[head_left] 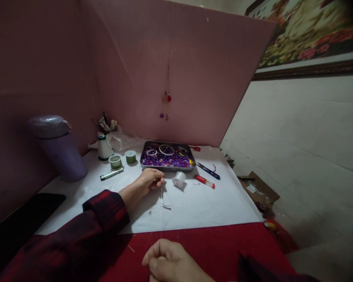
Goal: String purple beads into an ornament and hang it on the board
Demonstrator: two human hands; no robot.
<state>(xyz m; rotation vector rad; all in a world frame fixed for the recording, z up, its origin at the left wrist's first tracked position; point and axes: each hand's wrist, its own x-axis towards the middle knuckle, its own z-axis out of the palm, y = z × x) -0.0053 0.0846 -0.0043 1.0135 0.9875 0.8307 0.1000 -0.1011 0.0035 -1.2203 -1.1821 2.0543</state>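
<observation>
My left hand (145, 182) reaches over the white sheet just in front of the bead tray, thumb and fingertips pinched together. A thin clear thread (162, 209) runs down from those fingertips toward my right hand (172, 260). That hand is close to me above the red cloth, its fingers curled and pinched where the thread ends. Right of my left hand lies a spool of clear thread (179, 179). Behind it, the dark metal tray (167, 169) holds many purple beads (155, 159), a pale ring (166, 150) and a beaded bracelet (151, 152).
Dark-handled snips (208, 171) and a red-and-clear tube (204, 181) lie right of the tray. Leftward are green thread spools (130, 157), a white thread cone (104, 148), a silver-green tube (111, 173) and a purple bottle (60, 150). Pink panels (194, 70) enclose the back and left.
</observation>
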